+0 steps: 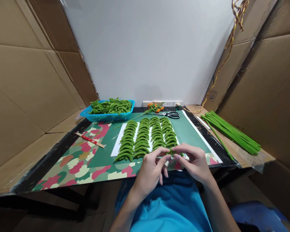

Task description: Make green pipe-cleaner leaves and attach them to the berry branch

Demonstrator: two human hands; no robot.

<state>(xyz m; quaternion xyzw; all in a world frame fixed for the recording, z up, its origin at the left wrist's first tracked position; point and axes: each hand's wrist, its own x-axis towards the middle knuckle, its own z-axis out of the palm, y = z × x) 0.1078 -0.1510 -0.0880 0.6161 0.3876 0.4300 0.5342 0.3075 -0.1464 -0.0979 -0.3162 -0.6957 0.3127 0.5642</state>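
Note:
Between the fingertips of both hands is a short green pipe cleaner piece (170, 152), partly hidden by the fingers. My left hand (152, 167) pinches its left side, and my right hand (192, 159) pinches its right side, the two close together over the front edge of the table. Just beyond them, curved green pipe cleaner pieces (142, 138) lie in several overlapping columns. White paper (116, 149) shows beneath these columns. The nearest pieces of the right-hand columns are partly covered by my fingers.
A blue basket (106, 118) heaped with green pieces stands back left. Black-handled scissors (171, 114) lie behind the columns beside an orange and green pipe cleaner item (156, 107). Long green pipe cleaners (232, 132) are bundled at right. A red-wrapped chopstick packet (90, 140) lies left. Cardboard walls (26, 74) flank the table.

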